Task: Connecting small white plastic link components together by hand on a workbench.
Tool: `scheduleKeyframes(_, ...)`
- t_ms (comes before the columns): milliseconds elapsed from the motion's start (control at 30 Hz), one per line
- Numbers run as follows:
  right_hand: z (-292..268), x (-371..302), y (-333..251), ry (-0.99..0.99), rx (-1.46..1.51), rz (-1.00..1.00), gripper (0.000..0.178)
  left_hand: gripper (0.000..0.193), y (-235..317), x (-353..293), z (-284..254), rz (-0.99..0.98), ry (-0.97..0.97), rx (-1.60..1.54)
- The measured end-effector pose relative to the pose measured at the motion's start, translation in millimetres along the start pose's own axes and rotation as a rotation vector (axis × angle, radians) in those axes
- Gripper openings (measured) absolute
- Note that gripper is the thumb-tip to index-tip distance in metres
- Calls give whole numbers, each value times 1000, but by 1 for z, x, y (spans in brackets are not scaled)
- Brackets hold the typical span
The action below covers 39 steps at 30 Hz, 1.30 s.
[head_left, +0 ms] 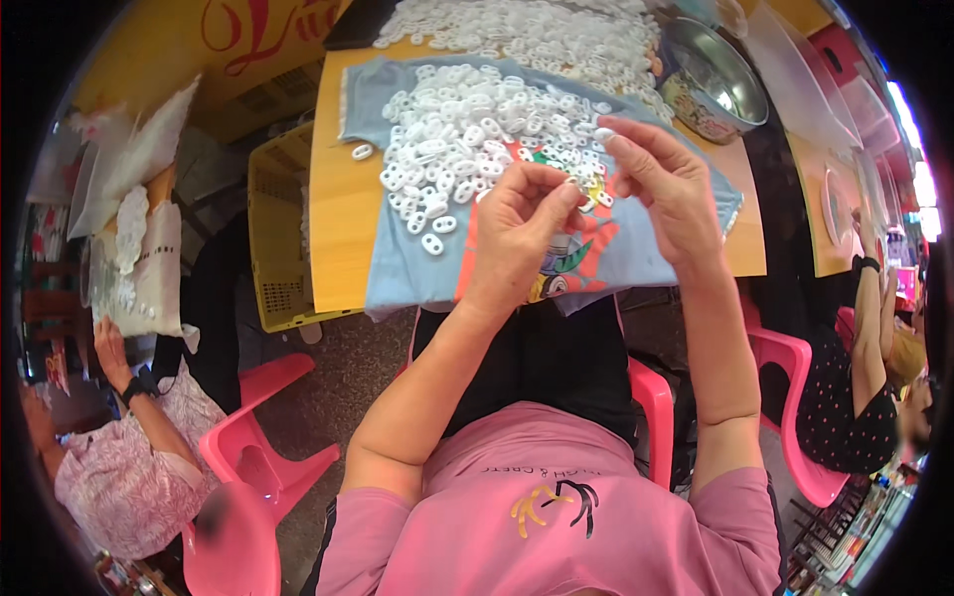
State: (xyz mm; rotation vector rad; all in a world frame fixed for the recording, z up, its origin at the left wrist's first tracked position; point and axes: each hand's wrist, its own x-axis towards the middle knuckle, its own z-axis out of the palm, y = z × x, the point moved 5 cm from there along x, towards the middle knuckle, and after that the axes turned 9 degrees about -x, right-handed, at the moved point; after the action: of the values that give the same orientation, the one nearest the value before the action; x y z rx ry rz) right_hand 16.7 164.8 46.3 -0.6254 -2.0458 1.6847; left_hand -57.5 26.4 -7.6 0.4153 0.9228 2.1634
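Over the near part of a heap of small white oval pieces with two holes (452, 139), both my hands are raised. My left hand (522, 228) is closed in a pinch, thumb against forefinger; what lies between the tips is too small to make out. To its right, slightly higher, my right hand (671, 189) pinches a small white piece (604, 134) between thumb and fingertips. The heap rests on a light blue cloth (412, 268) with an orange printed picture. Several smaller white pieces (571, 159) lie near the print, between my hands.
A yellow table (338, 214) carries the cloth. Beyond it spreads a larger white heap (527, 35), with a metal bowl (715, 79) at its right. A yellow crate (283, 228) stands left. People sit on pink chairs (263, 437) at both sides.
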Motion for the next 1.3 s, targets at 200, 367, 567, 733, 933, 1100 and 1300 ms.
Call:
scheduleKeyframes(200, 8, -15, 24, 3, 302, 224, 26, 13, -1, 1, -2, -28, -1, 2)
scheduleKeyframes(367, 14, -24, 26, 6, 306, 223, 24, 14, -3, 3, -3, 5, 1, 10)
scheduleKeyframes(567, 17, -26, 27, 61, 242, 142, 24, 13, -3, 3, -3, 3, 14, 33)
scheduleKeyframes(733, 19, -28, 20, 95, 107, 63, 24, 13, -3, 3, -4, -4, 31, 22)
scheduleKeyframes(933, 21, -34, 14, 176, -27, -107, 21, 12, -2, 3, -4, 0, 30, 46)
scheduleKeyframes(1100, 26, -35, 16, 131, -192, -221, 23, 12, -1, 3, -5, -23, 26, -1)
scheduleKeyframes(1300, 29, -37, 14, 224, -127, -289, 17, 11, -2, 5, -8, -34, -4, -46)
